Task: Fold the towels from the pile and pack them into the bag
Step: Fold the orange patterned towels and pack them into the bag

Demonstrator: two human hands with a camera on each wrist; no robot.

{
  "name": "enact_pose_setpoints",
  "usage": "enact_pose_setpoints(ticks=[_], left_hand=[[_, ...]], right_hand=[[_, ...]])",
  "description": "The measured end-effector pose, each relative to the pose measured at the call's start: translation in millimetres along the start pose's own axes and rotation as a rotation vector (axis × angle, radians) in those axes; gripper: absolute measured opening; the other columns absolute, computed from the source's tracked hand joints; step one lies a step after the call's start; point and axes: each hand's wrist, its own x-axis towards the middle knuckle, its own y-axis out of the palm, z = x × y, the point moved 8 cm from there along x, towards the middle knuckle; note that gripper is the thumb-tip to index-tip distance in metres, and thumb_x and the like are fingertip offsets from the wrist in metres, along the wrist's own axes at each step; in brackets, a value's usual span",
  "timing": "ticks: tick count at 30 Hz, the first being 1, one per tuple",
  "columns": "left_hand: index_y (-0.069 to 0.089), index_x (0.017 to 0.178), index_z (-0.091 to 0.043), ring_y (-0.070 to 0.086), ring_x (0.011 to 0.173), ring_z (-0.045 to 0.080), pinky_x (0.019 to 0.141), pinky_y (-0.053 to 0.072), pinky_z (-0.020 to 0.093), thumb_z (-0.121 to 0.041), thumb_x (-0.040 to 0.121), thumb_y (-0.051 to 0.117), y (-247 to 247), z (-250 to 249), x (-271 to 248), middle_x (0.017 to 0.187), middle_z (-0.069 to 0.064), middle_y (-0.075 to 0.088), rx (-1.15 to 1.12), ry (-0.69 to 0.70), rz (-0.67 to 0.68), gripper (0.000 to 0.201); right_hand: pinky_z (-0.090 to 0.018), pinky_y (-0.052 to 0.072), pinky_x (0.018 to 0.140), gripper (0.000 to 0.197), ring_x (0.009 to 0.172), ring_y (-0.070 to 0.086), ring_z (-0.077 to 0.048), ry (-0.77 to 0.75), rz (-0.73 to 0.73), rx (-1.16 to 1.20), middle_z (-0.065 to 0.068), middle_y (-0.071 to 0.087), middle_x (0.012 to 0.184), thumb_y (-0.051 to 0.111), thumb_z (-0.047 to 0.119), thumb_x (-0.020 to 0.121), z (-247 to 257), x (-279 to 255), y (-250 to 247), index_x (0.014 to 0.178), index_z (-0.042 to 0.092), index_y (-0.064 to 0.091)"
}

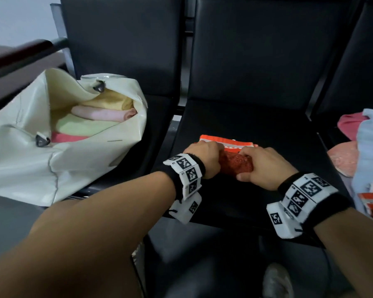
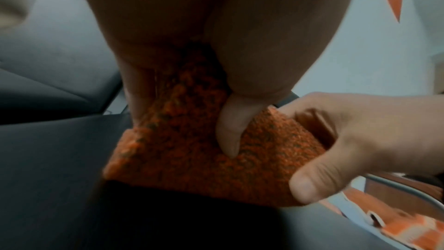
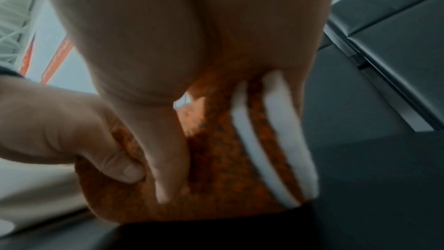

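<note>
Item: orange towel [image 1: 235, 161], white-striped, half-rolled on black seat [image 1: 256, 125]. Left hand [image 1: 202, 158] and right hand [image 1: 265, 166] both grip the roll. Cream bag [image 1: 19, 160] on adjoining seat, folded towels inside. Risk: roll loosens if either grip slackens during transfer.

The towel [image 1: 235, 163] under the hands is orange flecked with darker specks, with white stripes near one end. The bag [image 1: 30, 160] is cream, holding yellow, pale pink, light green and red-pink folded layers. The bench [image 1: 246, 121] is black. The pile [image 1: 362, 147] shows pink, light blue and orange-and-white.
</note>
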Motion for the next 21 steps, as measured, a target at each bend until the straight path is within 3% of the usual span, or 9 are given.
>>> enact_pose_setpoints(ticks=[5, 7, 9, 11, 15, 18, 21], left_hand=[[0.048, 0.147, -0.035, 0.054, 0.129, 0.031, 0.101, 0.045, 0.035, -0.023, 0.091, 0.065, -7.5, 6.2, 0.6, 0.141, 0.011, 0.056, -0.035, -0.02, -0.004, 0.06], [0.057, 0.138, -0.034, 0.058, 0.123, 0.03, 0.096, 0.047, 0.035, -0.03, 0.087, 0.072, -8.5, 10.2, 3.9, 0.132, 0.009, 0.063, -0.054, -0.036, -0.005, 0.053], [0.064, 0.125, -0.032, 0.062, 0.114, 0.029, 0.091, 0.05, 0.033, -0.031, 0.085, 0.076, -11.4, 15.8, 6.5, 0.12, 0.006, 0.067, -0.102, -0.064, -0.016, 0.042], [0.067, 0.119, -0.03, 0.062, 0.108, 0.025, 0.088, 0.049, 0.031, -0.03, 0.086, 0.077, -13.9, 21.6, 8.5, 0.111, 0.003, 0.065, -0.149, -0.082, -0.03, 0.035], [0.062, 0.091, -0.032, 0.061, 0.097, 0.02, 0.079, 0.047, 0.028, -0.03, 0.086, 0.078, -16.2, 30.7, 12.7, 0.098, -0.002, 0.063, -0.233, -0.11, -0.045, 0.016], [0.066, 0.106, -0.029, 0.066, 0.105, 0.023, 0.088, 0.053, 0.031, -0.035, 0.085, 0.079, -16.9, 36.1, 14.6, 0.112, 0.003, 0.069, -0.279, -0.147, -0.057, 0.026], [0.064, 0.108, -0.029, 0.065, 0.107, 0.023, 0.092, 0.054, 0.033, -0.039, 0.088, 0.076, -17.2, 37.1, 14.9, 0.115, 0.002, 0.068, -0.287, -0.155, -0.082, 0.026]], right_hand=[[-0.038, 0.052, 0.092, 0.054, 0.108, 0.061, -0.026, 0.024, -0.019, -0.019, -0.004, 0.064, 0.115, 0.08, 0.038, 0.081, -4.8, -0.3, 0.0, 0.129, 0.028, 0.059], [-0.037, 0.052, 0.089, 0.04, 0.103, 0.063, -0.024, 0.041, -0.031, 0.032, -0.002, 0.067, 0.106, 0.079, 0.04, 0.081, -8.7, 0.0, -2.4, 0.117, 0.032, 0.063], [-0.034, 0.052, 0.082, 0.021, 0.092, 0.065, -0.019, 0.059, -0.039, 0.124, 0.004, 0.067, 0.091, 0.079, 0.041, 0.081, -12.3, -0.4, -6.0, 0.094, 0.035, 0.064], [-0.033, 0.052, 0.079, 0.019, 0.085, 0.066, -0.017, 0.074, -0.053, 0.198, 0.006, 0.068, 0.083, 0.079, 0.041, 0.082, -16.8, 0.1, -8.1, 0.086, 0.033, 0.062], [-0.032, 0.052, 0.077, 0.023, 0.081, 0.066, -0.015, 0.117, -0.104, 0.302, 0.002, 0.069, 0.085, 0.076, 0.042, 0.085, -25.1, 3.5, -12.4, 0.095, 0.024, 0.065], [-0.029, 0.049, 0.071, 0.025, 0.08, 0.065, -0.012, 0.139, -0.132, 0.33, 0.002, 0.068, 0.088, 0.074, 0.041, 0.088, -28.0, 5.1, -13.9, 0.1, 0.021, 0.065], [-0.031, 0.05, 0.076, 0.024, 0.088, 0.065, -0.018, 0.161, -0.131, 0.33, 0.0, 0.068, 0.093, 0.072, 0.04, 0.09, -31.0, 5.8, -11.5, 0.101, 0.02, 0.064]])
